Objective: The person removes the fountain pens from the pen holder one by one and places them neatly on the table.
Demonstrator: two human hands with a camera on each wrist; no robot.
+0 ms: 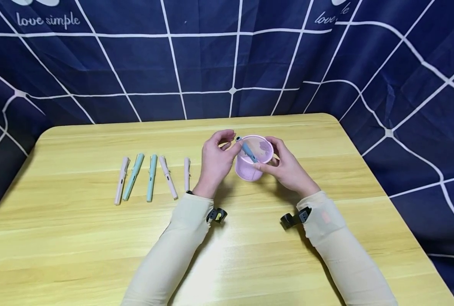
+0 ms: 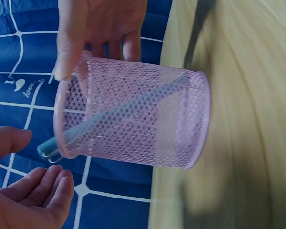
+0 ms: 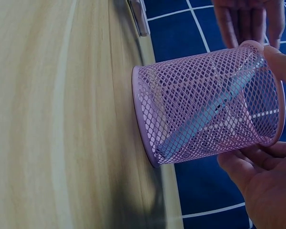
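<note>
A pink mesh pen holder (image 1: 248, 169) stands on the table with one blue-green pen (image 1: 248, 151) leaning inside it. The pen's top end (image 2: 48, 149) sticks out past the rim on the left. My right hand (image 1: 289, 170) grips the holder near its rim, thumb on the near side and fingers around the far side. Close beside the pen's end is my left hand (image 1: 219, 159), its fingers loosely bent and parted from the pen in the left wrist view. Through the mesh, the pen (image 3: 205, 117) slants from the base up to the rim.
Left of the hands, pens lie in a loose row: a pink pen (image 1: 121, 182), a teal pen (image 1: 133, 176), another teal pen (image 1: 152, 178), a pink pen (image 1: 168, 177) and a pink pen (image 1: 187, 174) partly behind the left wrist. A dark blue checked curtain (image 1: 204, 63) hangs behind the wooden table (image 1: 77, 255).
</note>
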